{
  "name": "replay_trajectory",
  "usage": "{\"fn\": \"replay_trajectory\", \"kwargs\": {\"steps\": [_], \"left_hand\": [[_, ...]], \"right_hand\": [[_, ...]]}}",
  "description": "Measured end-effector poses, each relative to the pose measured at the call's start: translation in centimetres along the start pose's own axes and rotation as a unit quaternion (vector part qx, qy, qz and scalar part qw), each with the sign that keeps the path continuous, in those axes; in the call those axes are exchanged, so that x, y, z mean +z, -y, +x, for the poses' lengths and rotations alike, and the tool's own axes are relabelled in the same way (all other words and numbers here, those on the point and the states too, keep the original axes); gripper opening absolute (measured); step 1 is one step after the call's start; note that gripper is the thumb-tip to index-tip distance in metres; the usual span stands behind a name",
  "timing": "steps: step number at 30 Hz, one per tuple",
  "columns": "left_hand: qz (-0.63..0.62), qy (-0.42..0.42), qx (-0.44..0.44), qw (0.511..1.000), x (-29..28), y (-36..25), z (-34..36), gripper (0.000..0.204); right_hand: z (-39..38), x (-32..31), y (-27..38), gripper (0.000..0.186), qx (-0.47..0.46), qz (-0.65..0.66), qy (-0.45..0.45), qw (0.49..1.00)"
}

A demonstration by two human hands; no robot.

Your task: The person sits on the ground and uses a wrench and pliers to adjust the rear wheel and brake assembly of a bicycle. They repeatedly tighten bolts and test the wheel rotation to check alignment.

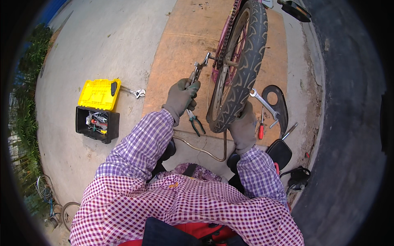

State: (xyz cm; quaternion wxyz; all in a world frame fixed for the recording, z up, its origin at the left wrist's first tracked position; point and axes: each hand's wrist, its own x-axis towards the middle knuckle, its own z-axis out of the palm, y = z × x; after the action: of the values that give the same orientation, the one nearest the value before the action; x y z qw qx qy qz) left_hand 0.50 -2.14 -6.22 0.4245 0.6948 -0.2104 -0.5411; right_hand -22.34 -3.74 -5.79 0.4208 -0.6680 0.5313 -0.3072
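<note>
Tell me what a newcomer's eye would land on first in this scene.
The upturned bicycle wheel with its black tyre stands at top centre. The gloved left hand grips a wrench set at the axle, and the gloved right hand steadies the tyre's near side. At left on the concrete lies an open black toolbox with its bright yellow lid, an adjustable wrench beside it.

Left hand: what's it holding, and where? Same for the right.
The left hand grips a wrench by its handle, the head up at the wheel axle. The right hand holds the tyre at its lower edge; whether it also holds the spanner cannot be told.
</note>
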Motion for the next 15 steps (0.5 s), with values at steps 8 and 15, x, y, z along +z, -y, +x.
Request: {"fn": "replay_trajectory", "kwargs": {"steps": [8,15], "left_hand": [[-0.007,0.005,-0.003,1.000,0.3,-0.1,-0.2,0.043],[0.008,0.037,0.001,0.999,1.3,-0.8,-1.3,0.041]], "right_hand": [[-0.9,-0.1,-0.4,0.063,0.001,-0.021,-0.013,1.000],[-1.5,-1.2,-0.4,0.058,0.049,-0.010,-0.028,0.998]]}}
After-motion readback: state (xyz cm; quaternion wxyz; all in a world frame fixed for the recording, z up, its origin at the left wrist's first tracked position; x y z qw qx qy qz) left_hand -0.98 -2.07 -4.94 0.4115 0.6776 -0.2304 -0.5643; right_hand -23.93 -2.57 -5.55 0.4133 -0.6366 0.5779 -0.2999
